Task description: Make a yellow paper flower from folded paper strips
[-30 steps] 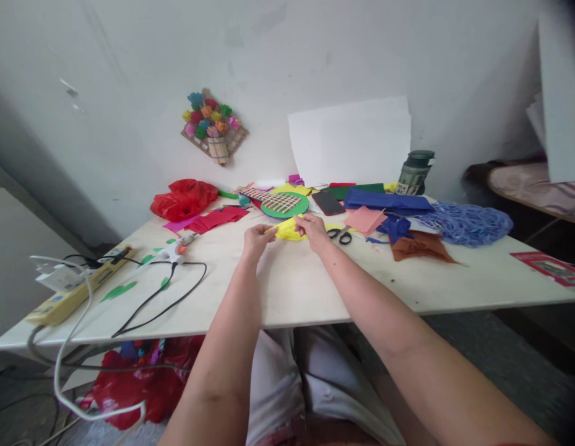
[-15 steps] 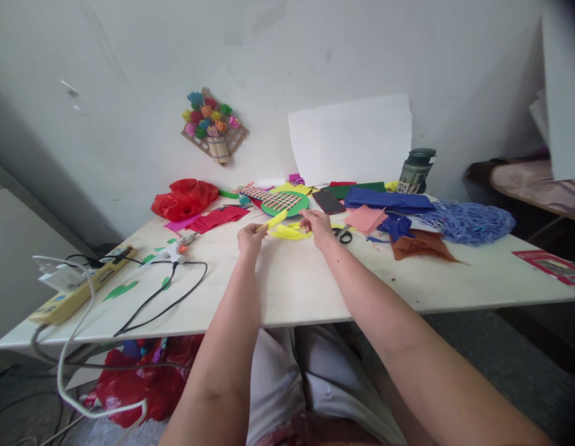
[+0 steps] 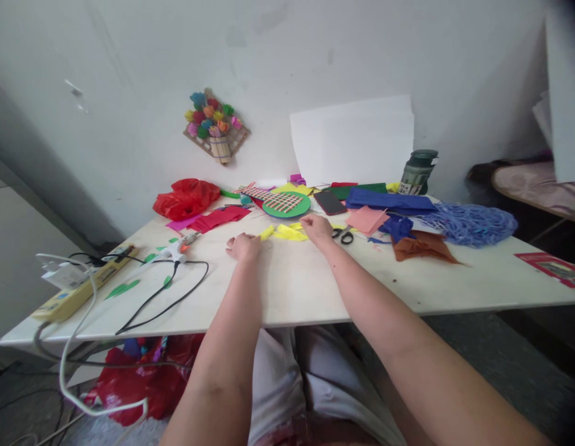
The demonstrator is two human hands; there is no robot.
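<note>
The crumpled yellow paper strip (image 3: 286, 232), held up between both hands half a second ago, now lies on the pale wooden table (image 3: 291, 285), just in front of the green paper disc woven with red and tan strips (image 3: 286, 204). The left hand (image 3: 243, 246) has let go and rests beside the strip's near end, fingers loosely spread and holding nothing. The right hand (image 3: 317, 228) stays at the far end beside the black-handled scissors (image 3: 341, 234), fingertips touching the paper; whether they pinch it I cannot tell.
</note>
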